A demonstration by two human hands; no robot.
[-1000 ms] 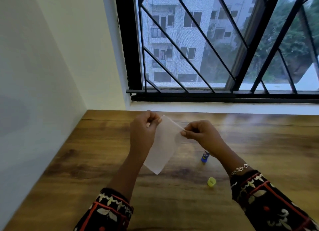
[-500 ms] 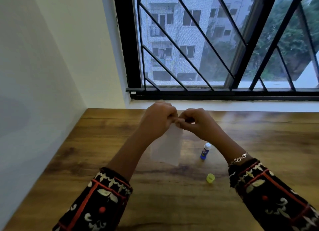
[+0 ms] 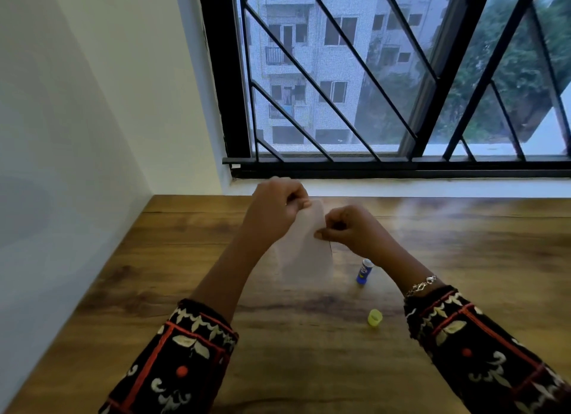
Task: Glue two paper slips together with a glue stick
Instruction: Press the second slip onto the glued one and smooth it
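**White paper held up between two hands above a wooden table**

White paper [image 3: 304, 246] hangs above the wooden table [image 3: 309, 352], blurred, so whether it is one slip or two laid together cannot be told. The left hand [image 3: 275, 209] pinches its top edge between thumb and curled fingers. The right hand [image 3: 349, 228] pinches its right edge lower down, thumb tip against the sheet. Both hands are raised off the table, near the window sill [image 3: 401, 187].

The glue stick [image 3: 364, 271], blue with a white tip, stands uncapped on the table just below the right wrist, apart from the paper. Its yellow-green cap [image 3: 375, 317] lies nearer the person, apart from the stick. A bracelet [image 3: 420, 285] sits on the right wrist above a dark embroidered sleeve [image 3: 482, 352].
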